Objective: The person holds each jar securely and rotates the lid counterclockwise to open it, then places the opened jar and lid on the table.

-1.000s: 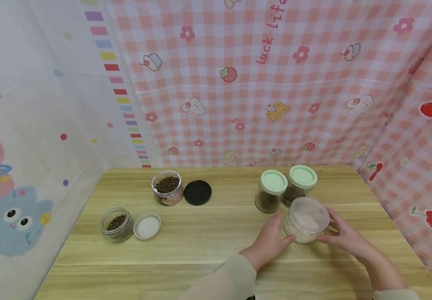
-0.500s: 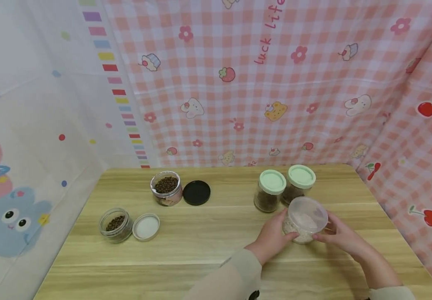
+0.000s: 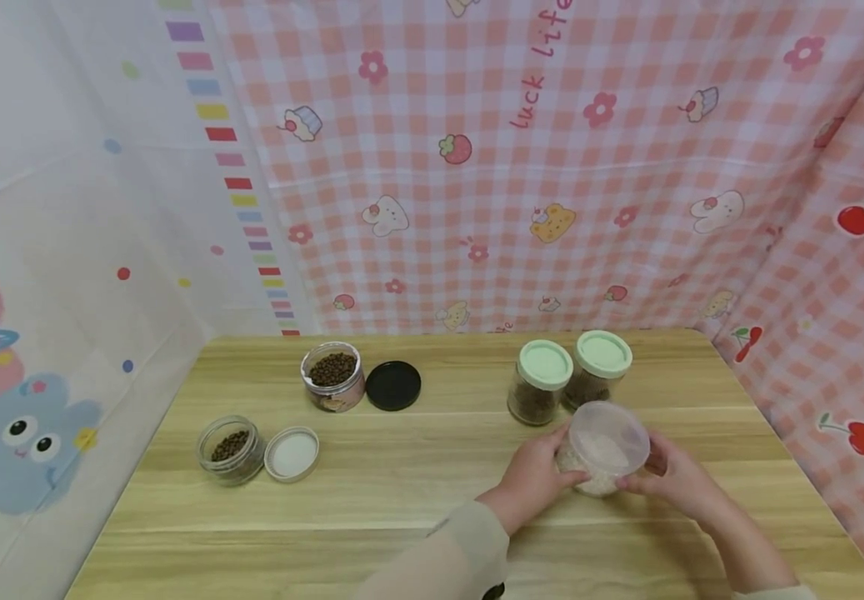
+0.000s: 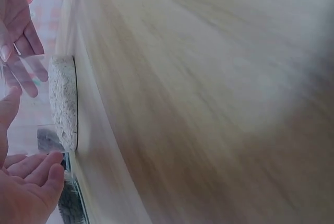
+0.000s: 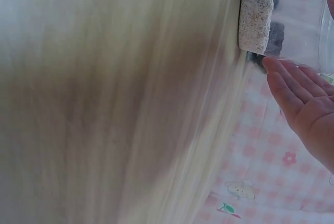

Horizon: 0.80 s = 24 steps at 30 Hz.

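A clear plastic jar (image 3: 602, 454) with a translucent lid (image 3: 610, 436) stands on the wooden table at the right, a layer of whitish grains (image 5: 255, 12) in its bottom. My left hand (image 3: 532, 479) holds its left side, thumb in front. On the opposite side my right hand (image 3: 675, 479) grips it, thumb also in front and fingers along the wall. In the left wrist view the grains sit low, close to the tabletop. Just behind the jar stand two glass jars with pale green lids, one front left (image 3: 538, 392) and one farther back (image 3: 598, 367), both with dark contents.
On the left, an open jar of brown pellets (image 3: 332, 375) stands beside a black lid (image 3: 394, 386). Nearer, a smaller open glass jar (image 3: 231, 450) with similar pellets has a white-centred lid (image 3: 292, 454) next to it. Patterned cloth (image 3: 417, 183) hangs behind the table (image 3: 402, 517).
Both hands have closed in on the clear jar's sides. The jar has shifted slightly left and toward me with them. The other jars and lids have stayed put.
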### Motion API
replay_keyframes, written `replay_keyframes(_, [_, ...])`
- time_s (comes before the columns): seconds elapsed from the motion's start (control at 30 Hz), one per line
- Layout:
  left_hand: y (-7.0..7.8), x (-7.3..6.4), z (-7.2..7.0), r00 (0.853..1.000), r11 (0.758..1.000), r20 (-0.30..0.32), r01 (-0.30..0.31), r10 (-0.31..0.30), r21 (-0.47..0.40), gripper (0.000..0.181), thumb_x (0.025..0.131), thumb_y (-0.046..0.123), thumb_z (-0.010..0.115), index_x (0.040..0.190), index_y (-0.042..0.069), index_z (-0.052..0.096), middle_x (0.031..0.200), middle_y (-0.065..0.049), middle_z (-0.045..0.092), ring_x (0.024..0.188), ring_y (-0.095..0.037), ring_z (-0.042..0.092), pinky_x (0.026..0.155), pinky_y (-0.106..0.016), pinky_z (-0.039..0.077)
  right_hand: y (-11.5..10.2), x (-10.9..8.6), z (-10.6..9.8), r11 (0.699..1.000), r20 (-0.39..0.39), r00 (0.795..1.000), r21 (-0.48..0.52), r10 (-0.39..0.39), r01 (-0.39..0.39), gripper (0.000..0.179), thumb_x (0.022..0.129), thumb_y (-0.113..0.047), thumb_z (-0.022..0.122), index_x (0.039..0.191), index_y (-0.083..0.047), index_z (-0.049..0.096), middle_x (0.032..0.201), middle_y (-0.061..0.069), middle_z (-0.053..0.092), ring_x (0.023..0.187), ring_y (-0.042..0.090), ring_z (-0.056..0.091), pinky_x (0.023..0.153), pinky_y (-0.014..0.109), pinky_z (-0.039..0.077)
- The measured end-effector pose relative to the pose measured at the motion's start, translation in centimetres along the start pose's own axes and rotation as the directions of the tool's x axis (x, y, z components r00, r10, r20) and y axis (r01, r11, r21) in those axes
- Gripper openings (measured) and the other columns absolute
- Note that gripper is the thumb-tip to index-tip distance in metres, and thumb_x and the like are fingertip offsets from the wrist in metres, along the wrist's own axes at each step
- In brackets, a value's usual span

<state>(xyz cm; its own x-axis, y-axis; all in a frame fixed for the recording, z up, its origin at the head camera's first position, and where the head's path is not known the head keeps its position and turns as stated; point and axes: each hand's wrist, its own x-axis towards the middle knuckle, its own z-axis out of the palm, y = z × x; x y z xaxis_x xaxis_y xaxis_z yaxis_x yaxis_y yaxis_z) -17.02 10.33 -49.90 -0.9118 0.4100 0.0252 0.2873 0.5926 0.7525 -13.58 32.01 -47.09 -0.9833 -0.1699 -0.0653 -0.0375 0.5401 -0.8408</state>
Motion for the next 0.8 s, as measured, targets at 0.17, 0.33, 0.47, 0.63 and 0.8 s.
replay_keyframes(0.17, [-0.9, -0.8, -0.5, 1.0, 1.0, 0.01, -0.01, 0.011, -0.026, 0.076, 0.077, 0.041, 0.074, 0.142, 0.016, 0.044, 0.137, 0.004, 0.053, 0.124, -0.011, 0.051, 0.103, -0.026, 0.042, -0.2, -0.1, 1.0, 0.999, -0.014, 1.0, -0.035, 0.024, -0.024, 0.085, 0.074, -0.019, 0.08, 0.139, 0.011, 0.033, 0.131, 0.035, 0.048, 0.118, 0.049, 0.05, 0.094, 0.05, 0.048])
replay_keyframes(0.33, [-1.8, -1.6, -1.2, 0.999, 0.999, 0.013, -0.032, 0.032, -0.029, 0.075, 0.075, 0.045, 0.075, 0.14, 0.018, 0.047, 0.136, 0.006, 0.053, 0.123, -0.01, 0.051, 0.102, -0.026, 0.043, -0.8, -0.5, 2.0, 0.998, -0.024, 0.999, -0.063, 0.024, -0.025, 0.087, 0.072, -0.022, 0.082, 0.136, 0.012, 0.035, 0.128, 0.037, 0.049, 0.114, 0.049, 0.053, 0.092, 0.052, 0.048])
replay_keyframes(0.47, [-2.4, -2.1, -1.7, 0.999, 0.999, 0.006, -0.031, 0.031, -0.026, 0.075, 0.074, 0.047, 0.075, 0.138, 0.017, 0.05, 0.134, 0.006, 0.055, 0.122, -0.011, 0.052, 0.102, -0.027, 0.043, -1.3, -0.6, 2.6, 0.997, -0.032, 0.999, -0.078, 0.014, -0.017, 0.086, 0.07, -0.024, 0.084, 0.134, 0.01, 0.038, 0.127, 0.035, 0.051, 0.112, 0.049, 0.054, 0.091, 0.052, 0.049])
replay_keyframes(0.63, [-3.2, -2.8, -2.3, 0.999, 0.999, -0.02, -0.045, 0.044, -0.021, 0.075, 0.073, 0.045, 0.077, 0.136, 0.013, 0.052, 0.129, 0.003, 0.059, 0.119, -0.011, 0.055, 0.101, -0.026, 0.044, -1.7, -0.3, 3.5, 0.995, -0.031, 1.0, -0.096, -0.002, -0.001, 0.084, 0.067, -0.026, 0.085, 0.131, 0.009, 0.042, 0.125, 0.034, 0.053, 0.111, 0.047, 0.056, 0.091, 0.051, 0.049])
replay_keyframes(0.8, [-4.2, -3.5, -3.1, 0.998, 0.998, -0.036, -0.053, 0.052, -0.02, 0.075, 0.072, 0.044, 0.077, 0.133, 0.008, 0.054, 0.123, 0.001, 0.064, 0.116, -0.011, 0.057, 0.101, -0.028, 0.044, -2.5, 0.0, 4.5, 0.994, -0.015, 1.0, -0.108, 0.005, -0.007, 0.088, 0.066, -0.027, 0.086, 0.132, 0.01, 0.041, 0.125, 0.034, 0.052, 0.11, 0.047, 0.057, 0.091, 0.051, 0.05])
